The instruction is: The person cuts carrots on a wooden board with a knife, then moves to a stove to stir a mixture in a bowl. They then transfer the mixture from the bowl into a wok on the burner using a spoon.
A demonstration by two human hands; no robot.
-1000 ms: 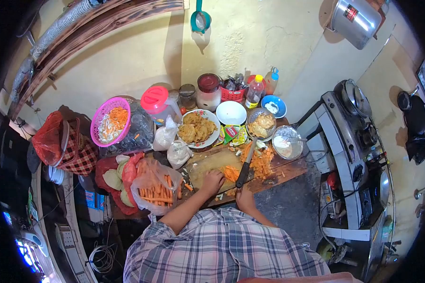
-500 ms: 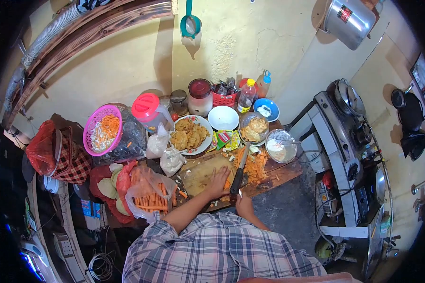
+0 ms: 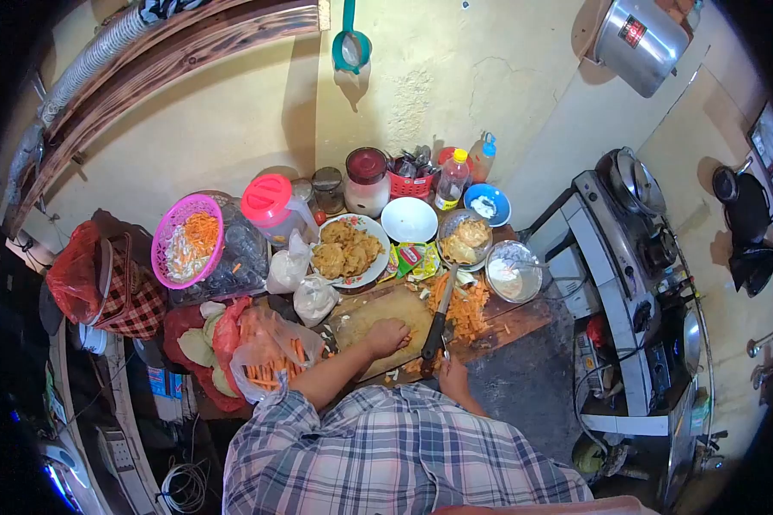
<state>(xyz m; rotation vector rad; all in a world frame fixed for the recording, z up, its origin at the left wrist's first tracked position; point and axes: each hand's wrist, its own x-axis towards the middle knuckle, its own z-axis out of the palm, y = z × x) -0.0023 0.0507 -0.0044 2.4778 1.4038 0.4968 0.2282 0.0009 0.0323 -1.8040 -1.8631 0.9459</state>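
Observation:
My left hand rests on the wooden cutting board, its fingers curled in; whatever they may hold is hidden. My right hand is closed at the board's front edge, around a thin, shiny piece whose kind I cannot make out. Between my hands lies a large knife with a black handle, its blade pointing away from me. Chopped carrot is heaped right of the knife. Left of the board, a clear plastic bag holds whole or cut carrots.
Behind the board stand a plate of fritters, a white bowl, a metal bowl with white paste and a yellow-capped bottle. A pink basket of shredded vegetables sits left. A stove is at the right.
My left hand has gone from lying flat with fingers spread to curled up on the board. My right hand has shifted slightly right and down, still closed.

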